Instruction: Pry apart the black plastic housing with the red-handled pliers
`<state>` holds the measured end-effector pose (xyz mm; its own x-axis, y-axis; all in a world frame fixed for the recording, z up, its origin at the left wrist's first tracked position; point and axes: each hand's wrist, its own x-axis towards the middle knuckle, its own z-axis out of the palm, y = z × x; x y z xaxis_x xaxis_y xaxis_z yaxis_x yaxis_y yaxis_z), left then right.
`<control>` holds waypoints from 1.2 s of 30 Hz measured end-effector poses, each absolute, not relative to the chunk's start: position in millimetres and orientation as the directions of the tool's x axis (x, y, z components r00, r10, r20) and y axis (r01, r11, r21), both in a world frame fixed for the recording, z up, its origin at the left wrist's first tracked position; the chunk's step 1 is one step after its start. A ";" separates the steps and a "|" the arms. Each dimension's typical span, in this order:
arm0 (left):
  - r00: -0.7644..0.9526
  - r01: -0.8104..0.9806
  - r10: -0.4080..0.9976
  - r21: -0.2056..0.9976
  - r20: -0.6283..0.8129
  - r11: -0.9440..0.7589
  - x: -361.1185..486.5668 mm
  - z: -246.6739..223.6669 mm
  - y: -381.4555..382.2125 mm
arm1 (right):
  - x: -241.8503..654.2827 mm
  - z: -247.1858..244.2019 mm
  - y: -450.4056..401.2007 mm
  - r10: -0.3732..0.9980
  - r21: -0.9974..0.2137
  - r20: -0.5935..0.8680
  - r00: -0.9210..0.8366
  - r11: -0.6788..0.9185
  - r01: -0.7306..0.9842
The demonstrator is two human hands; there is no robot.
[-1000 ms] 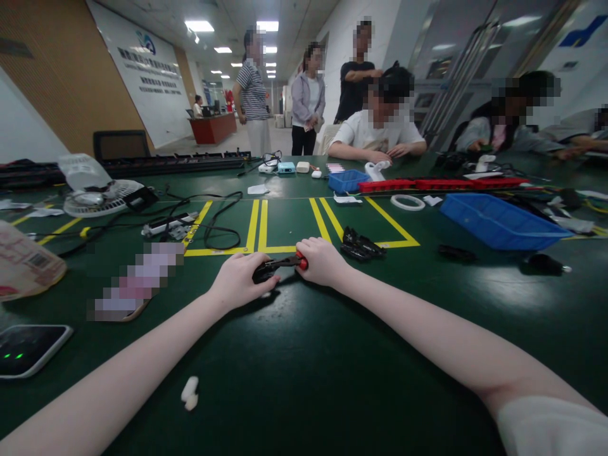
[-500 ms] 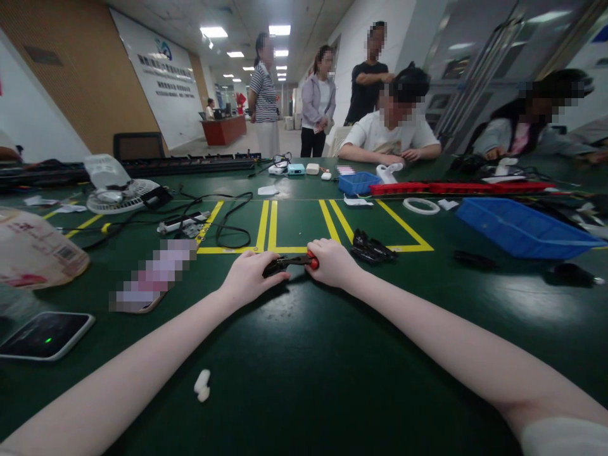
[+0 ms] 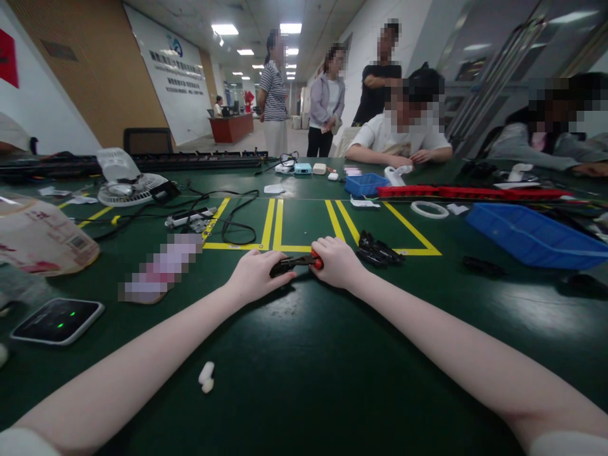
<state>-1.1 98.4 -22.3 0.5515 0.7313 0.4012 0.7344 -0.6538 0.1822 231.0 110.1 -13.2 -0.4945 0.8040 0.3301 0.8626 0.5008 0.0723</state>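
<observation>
My right hand [image 3: 339, 263] is closed around the red handles of a pair of pliers [image 3: 303, 260]. Their dark jaws point left, toward my left hand [image 3: 254, 276]. Between that hand's fingers and thumb is a small black piece [image 3: 278, 268], partly covered by them. The jaws meet this piece or lie right against it; I cannot tell which. Both hands are low over the green table [image 3: 304, 354], just in front of the yellow tape lines [image 3: 299, 248]. Beyond my right hand lies a pile of similar-looking black pieces [image 3: 377, 249].
To the left are a phone [image 3: 164, 269], a dark device with green lights [image 3: 59, 321], a paper-like bag [image 3: 52, 237] and a white fan [image 3: 135, 190] among cables. A blue bin [image 3: 532, 234] stands right. White earbud-like pieces [image 3: 206, 377] lie in front. Several people are across the table.
The whole view has shifted slightly, so things appear a little further right. Both hands keep their hold on the pliers and the black piece, with almost no movement between them.
</observation>
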 end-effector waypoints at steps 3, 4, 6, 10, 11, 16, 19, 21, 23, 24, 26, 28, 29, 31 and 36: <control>0.555 0.734 0.729 0.177 0.400 -0.655 -1.3 -23.2 98.8 | 230.8 -13.6 110.6 0.797 0.085 0.333 -0.504 0.507 0.858; 0.562 0.729 0.726 0.179 0.396 -0.661 -1.4 -23.4 99.0 | 230.7 -13.8 110.7 0.796 0.089 0.333 -0.506 0.508 0.857; 0.583 0.711 0.715 0.182 0.386 -0.679 -1.8 -23.8 99.7 | 230.7 -14.1 111.1 0.793 0.098 0.334 -0.510 0.509 0.855; 0.607 0.685 0.695 0.191 0.385 -0.704 -2.6 -24.4 101.4 | 230.9 -14.1 111.4 0.786 0.112 0.335 -0.519 0.514 0.851; 0.608 0.682 0.695 0.196 0.383 -0.705 -2.7 -24.4 101.8 | 231.1 -14.0 111.4 0.784 0.114 0.336 -0.521 0.516 0.849; 0.605 0.684 0.710 0.221 0.360 -0.695 -2.1 -23.5 101.5 | 231.3 -13.8 111.8 0.779 0.117 0.349 -0.521 0.516 0.849; 0.595 0.694 0.719 0.222 0.360 -0.685 -1.6 -22.7 100.8 | 231.1 -13.9 111.9 0.776 0.117 0.355 -0.522 0.517 0.848; 0.591 0.696 0.720 0.220 0.365 -0.683 -1.4 -23.0 100.9 | 231.0 -13.9 111.8 0.773 0.118 0.357 -0.524 0.519 0.846; 0.592 0.696 0.716 0.213 0.370 -0.686 -1.4 -24.0 101.5 | 231.0 -14.0 111.8 0.770 0.120 0.358 -0.529 0.524 0.843; 0.593 0.696 0.713 0.206 0.374 -0.688 -1.4 -24.7 101.9 | 231.1 -14.0 111.8 0.768 0.121 0.357 -0.532 0.527 0.841; 0.595 0.697 0.707 0.193 0.382 -0.691 -1.4 -26.2 102.8 | 231.2 -14.1 112.0 0.763 0.123 0.357 -0.538 0.533 0.837; 0.599 0.697 0.702 0.180 0.386 -0.694 -1.5 -27.3 103.4 | 231.3 -14.0 112.2 0.759 0.127 0.358 -0.544 0.538 0.833; 0.603 0.696 0.699 0.174 0.385 -0.696 -1.7 -27.4 103.6 | 231.4 -13.9 112.3 0.757 0.131 0.358 -0.546 0.539 0.832; 0.615 0.689 0.692 0.169 0.377 -0.704 -2.0 -26.8 103.8 | 231.5 -13.7 112.3 0.753 0.138 0.360 -0.551 0.541 0.830; 0.634 0.672 0.695 0.203 0.338 -0.712 -2.5 -22.7 103.9 | 232.1 -14.1 112.7 0.737 0.150 0.372 -0.564 0.552 0.820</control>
<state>-2.5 103.9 -22.7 0.6343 0.6952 0.3382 0.6724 -0.7120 0.2025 232.1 112.7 -14.1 -0.5643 0.7368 0.3724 0.8201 0.5521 0.1503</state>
